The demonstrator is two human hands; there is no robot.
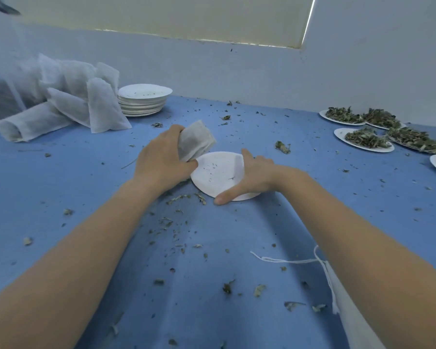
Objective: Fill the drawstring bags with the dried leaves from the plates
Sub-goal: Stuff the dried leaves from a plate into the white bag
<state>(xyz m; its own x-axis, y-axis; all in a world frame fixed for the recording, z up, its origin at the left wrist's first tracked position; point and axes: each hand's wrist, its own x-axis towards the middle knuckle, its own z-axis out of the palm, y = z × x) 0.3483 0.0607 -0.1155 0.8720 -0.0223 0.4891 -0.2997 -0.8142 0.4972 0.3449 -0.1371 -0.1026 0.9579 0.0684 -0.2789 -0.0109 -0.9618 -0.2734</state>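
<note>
**A:** Head view, what've you got in your hands right now?

**B:** Your left hand point(161, 157) is curled round a filled drawstring bag point(195, 141), gripping it just above the table, at about 11 o'clock from the paper plate point(218, 172) in the middle. The bag looks stuffed, dark leaf showing through the mesh.

**A:** And the right?

**B:** Your right hand point(252, 177) is on that plate's 3 o'clock edge, thumb stretched along the near rim and fingers bent over the far side, so you're holding it. The plate looks bent up a little on that side. Only crumbs left on it.

**A:** Where's the rest of the leaf?

**B:** Out at 2 o'clock, near the wall: a cluster of plates heaped with dried leaves point(368, 138), some overlapping. Loose bits point(179, 197) are scattered all over the blue tablecloth point(61, 197), thickest just near-side of the plate you're holding.

**A:** Finished stuff?

**B:** Pile of filled bags point(86, 102) at 10 o'clock, leaning on each other, and a stack of emptied plates point(144, 100) touching the pile's right side. Down at 5 o'clock, partly under your right forearm, there's an empty bag point(347, 298) lying flat with its white drawstring point(282, 260) trailing left across the cloth.
</note>
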